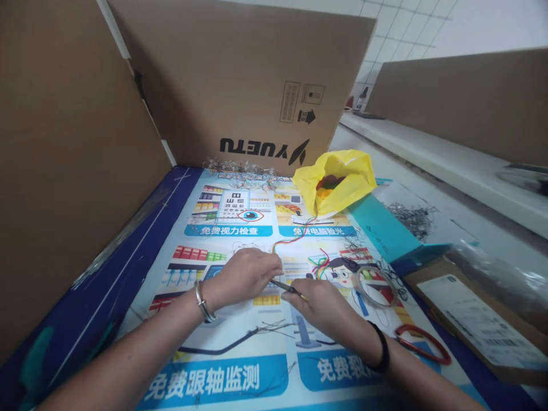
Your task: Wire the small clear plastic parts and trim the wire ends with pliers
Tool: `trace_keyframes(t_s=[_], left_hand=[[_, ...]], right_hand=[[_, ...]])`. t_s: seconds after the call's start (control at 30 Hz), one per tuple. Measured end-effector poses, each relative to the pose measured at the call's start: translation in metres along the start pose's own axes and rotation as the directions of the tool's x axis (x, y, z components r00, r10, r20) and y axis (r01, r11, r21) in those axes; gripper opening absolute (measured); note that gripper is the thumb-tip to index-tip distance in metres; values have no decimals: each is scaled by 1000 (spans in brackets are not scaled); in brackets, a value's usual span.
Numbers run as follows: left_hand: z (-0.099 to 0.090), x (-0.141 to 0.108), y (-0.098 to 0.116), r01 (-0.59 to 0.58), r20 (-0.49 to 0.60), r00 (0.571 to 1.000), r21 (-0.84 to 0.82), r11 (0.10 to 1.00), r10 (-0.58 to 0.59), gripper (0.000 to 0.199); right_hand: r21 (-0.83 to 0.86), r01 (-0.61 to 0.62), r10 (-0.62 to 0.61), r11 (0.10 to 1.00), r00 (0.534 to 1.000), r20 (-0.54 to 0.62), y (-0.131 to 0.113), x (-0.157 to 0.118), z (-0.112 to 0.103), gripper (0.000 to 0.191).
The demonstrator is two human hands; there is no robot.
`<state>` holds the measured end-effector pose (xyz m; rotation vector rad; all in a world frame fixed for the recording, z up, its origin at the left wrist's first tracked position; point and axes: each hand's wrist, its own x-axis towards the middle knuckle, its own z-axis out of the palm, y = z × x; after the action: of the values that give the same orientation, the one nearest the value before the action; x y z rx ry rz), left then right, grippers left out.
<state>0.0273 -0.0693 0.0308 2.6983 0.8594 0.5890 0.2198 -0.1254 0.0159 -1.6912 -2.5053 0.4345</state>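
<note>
Near the middle of the printed sheet, my left hand (246, 275) is closed, its fingers pinched together on something too small to make out, perhaps the end of a thin cord. Just to its right, my right hand (319, 302) is wrapped round a small dark pointed tool (283, 286), whose tip reaches my left fingertips. Thin red, green and yellow cords (295, 238) run from a yellow bag (362, 171) down toward my left hand. A short bundle of coloured cord ends (320, 265) lies just above my right hand.
Tall cardboard panels (240, 74) stand at the left and back. Tangled thin wires lie along the back edge. On the right are a clear tape roll (375, 286), a red ring (423, 343), a labelled cardboard package (483, 319) and a dark wire heap (411, 220). Loose dark strands (274, 327) lie in front.
</note>
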Motion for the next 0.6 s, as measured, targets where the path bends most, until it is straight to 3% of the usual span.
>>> trace_keyframes(t_s=[0.3, 0.43, 0.6], left_hand=[[-9, 4, -7, 162, 25, 987, -177, 971, -160, 20], [-13, 5, -11, 199, 25, 980, -131, 971, -197, 21], [-13, 3, -13, 170, 47, 985, -23, 985, -169, 21]], right_hand=[[-43, 15, -16, 999, 999, -28, 7, 1, -8, 25], [-57, 27, -26, 998, 1000, 5, 16, -1, -15, 23], [-53, -48, 44, 997, 997, -66, 16, 1, -22, 24]])
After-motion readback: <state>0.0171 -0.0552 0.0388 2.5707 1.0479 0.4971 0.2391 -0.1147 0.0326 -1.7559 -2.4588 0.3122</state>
